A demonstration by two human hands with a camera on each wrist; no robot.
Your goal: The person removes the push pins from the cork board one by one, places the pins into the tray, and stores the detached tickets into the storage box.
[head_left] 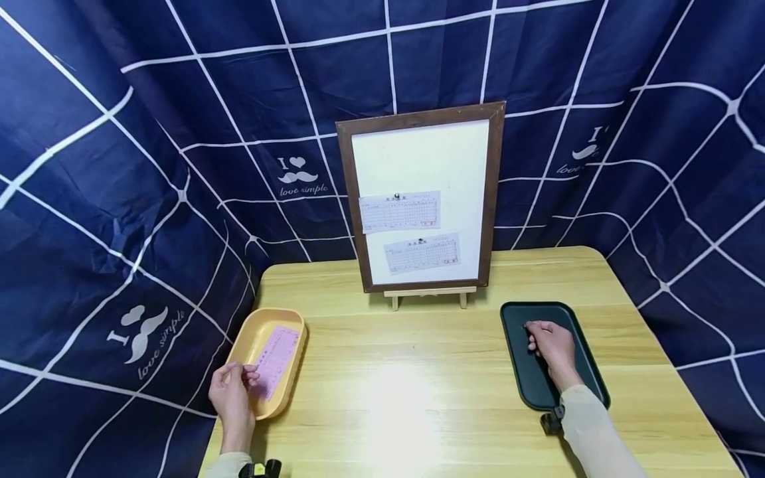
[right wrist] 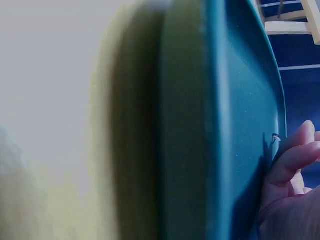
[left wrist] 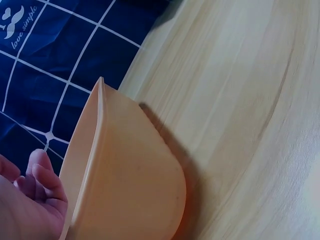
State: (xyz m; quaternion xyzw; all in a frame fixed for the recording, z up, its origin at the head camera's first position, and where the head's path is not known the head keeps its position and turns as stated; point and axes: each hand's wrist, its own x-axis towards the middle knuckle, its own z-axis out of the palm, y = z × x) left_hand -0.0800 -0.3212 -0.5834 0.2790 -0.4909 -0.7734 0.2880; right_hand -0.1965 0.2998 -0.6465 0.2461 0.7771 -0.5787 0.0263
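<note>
- Nearest, the left hand (head_left: pixel 234 392) sits at the near end of the yellow tray (head_left: pixel 251 332), fingers pinching the edge of the pink slip (head_left: pixel 276 358) lying in it
- Across the wooden table (head_left: pixel 418 378), the right hand (head_left: pixel 552 345) rests in the dark green tray (head_left: pixel 520 372), fingers curled on a small thing too tiny to tell
- Farther back, a framed white board (head_left: pixel 421 196) stands on a small easel, two paper forms (head_left: pixel 400 212) stuck to it
- Behind, a navy checked cloth (head_left: pixel 149 166) hangs
</note>
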